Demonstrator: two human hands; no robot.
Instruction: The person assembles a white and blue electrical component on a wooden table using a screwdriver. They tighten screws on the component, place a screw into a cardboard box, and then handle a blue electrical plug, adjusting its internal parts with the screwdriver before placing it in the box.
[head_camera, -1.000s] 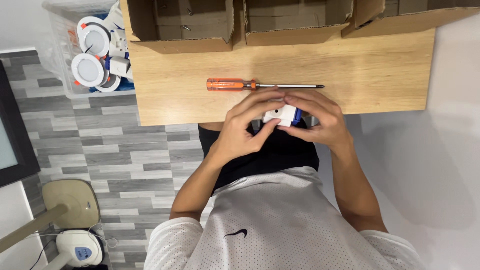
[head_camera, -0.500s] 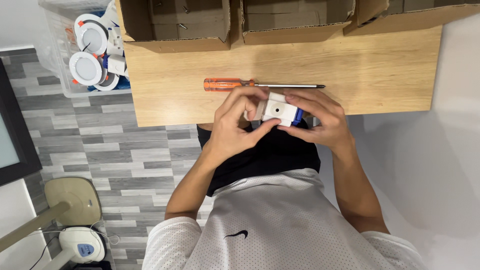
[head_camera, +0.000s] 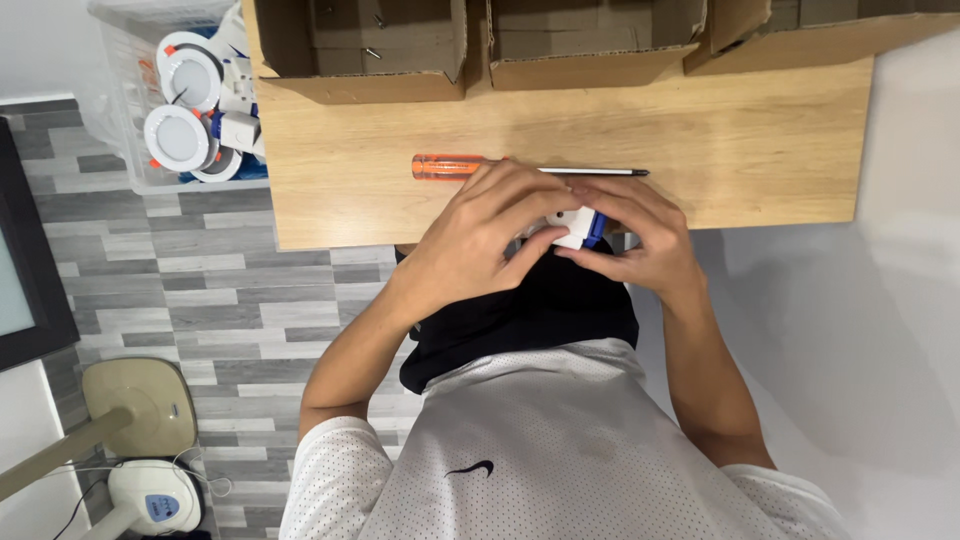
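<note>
Wooden table edge: both hands hold white part beside screwdriver

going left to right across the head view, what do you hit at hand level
Grey plank floor → left hand → small white and blue block held between both hands → right hand → pale floor.

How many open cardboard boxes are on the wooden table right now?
3, along the far edge of the table: left cardboard box, middle cardboard box and right cardboard box, partly cut off by the frame. More could lie beyond view.
</note>
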